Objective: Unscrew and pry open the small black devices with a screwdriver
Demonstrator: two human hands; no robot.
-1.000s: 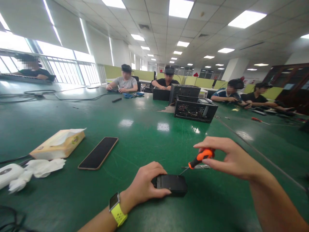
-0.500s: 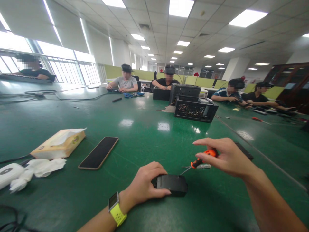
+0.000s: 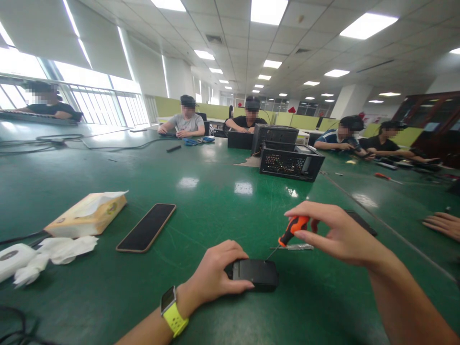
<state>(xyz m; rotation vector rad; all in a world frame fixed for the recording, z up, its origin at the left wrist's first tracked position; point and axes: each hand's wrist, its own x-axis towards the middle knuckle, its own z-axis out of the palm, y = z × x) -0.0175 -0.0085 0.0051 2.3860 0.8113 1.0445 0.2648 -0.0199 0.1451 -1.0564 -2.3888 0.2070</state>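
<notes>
A small black box-shaped device (image 3: 256, 274) rests on the green table in front of me; its kind I cannot make out. My left hand (image 3: 221, 268) grips its left end, thumb along the near side and fingers at the back. My right hand (image 3: 325, 230) holds an orange-and-black screwdriver (image 3: 290, 233) by the handle, between thumb and fingers. The screwdriver leans, its thin shaft running down to the device's far top edge. Behind the shaft lies a thin silvery item (image 3: 300, 247) on the table.
A phone (image 3: 147, 227), a tissue pack (image 3: 88, 213) and crumpled tissues (image 3: 66, 249) lie left. A dark flat object (image 3: 361, 223) is beyond my right hand. An open computer case (image 3: 291, 162) stands ahead. Another person's hand (image 3: 443, 225) is at the right edge. Several people sit around the table.
My right hand has tipped the screwdriver more upright and its handle has shifted slightly left. Another person's hand has appeared at the right edge. My left hand stays put.
</notes>
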